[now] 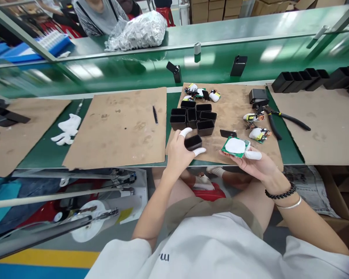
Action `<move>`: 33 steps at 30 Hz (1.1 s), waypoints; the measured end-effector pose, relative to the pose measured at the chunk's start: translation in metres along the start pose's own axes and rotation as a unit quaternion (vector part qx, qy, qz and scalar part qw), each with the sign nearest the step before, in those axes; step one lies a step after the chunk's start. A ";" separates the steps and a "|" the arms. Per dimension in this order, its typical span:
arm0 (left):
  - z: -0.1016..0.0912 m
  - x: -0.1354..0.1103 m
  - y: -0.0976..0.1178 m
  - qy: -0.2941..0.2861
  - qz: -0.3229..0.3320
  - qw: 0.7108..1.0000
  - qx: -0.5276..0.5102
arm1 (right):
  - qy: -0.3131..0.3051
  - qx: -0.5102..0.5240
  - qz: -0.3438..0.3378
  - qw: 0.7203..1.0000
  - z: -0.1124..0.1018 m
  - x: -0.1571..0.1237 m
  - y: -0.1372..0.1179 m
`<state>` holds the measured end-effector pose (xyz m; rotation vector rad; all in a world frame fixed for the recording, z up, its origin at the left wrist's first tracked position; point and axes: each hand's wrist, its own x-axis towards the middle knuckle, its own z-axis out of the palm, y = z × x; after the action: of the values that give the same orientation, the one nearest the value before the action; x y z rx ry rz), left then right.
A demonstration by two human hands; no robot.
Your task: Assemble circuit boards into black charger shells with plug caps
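Note:
My left hand (180, 152), with white finger cots on thumb and forefinger, grips a black open-topped plastic case (193, 143) near the cardboard's front edge. In my right hand (257, 164) is a green circuit board (235, 147) with a white pad on its upper face, pinched under a thumb in a white cot. Just beyond my left hand stands a cluster of black cases (192, 115), their open ends up. A flat black piece (228, 133) lies behind the circuit board. More circuit board assemblies (258, 134) rest on the cardboard to the right.
Black-handled pliers (287, 118) lie at right beside a black housing (258, 97). Further assemblies (200, 93) sit behind the cases. Tweezers (155, 115) and a white glove (67, 129) are to the left. Black cases (299, 79) line the far right. A raised green shelf (250, 29) runs behind.

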<state>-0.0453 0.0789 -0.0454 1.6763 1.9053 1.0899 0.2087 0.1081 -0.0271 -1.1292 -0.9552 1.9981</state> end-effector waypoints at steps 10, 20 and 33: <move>-0.013 -0.011 -0.008 -0.107 -0.014 0.992 -0.070 | -0.017 0.020 -0.068 0.997 0.012 0.007 0.017; -0.020 -0.022 0.036 -0.024 0.076 0.993 -0.088 | 0.053 -0.119 -0.332 0.934 0.056 -0.005 0.001; -0.040 -0.035 0.065 0.016 0.173 0.984 -0.045 | -0.011 -0.198 -0.443 0.875 0.072 -0.023 -0.006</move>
<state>-0.0228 0.0324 0.0215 1.9962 1.5909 1.3162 0.1555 0.0728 0.0142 -0.6450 -1.5819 1.0883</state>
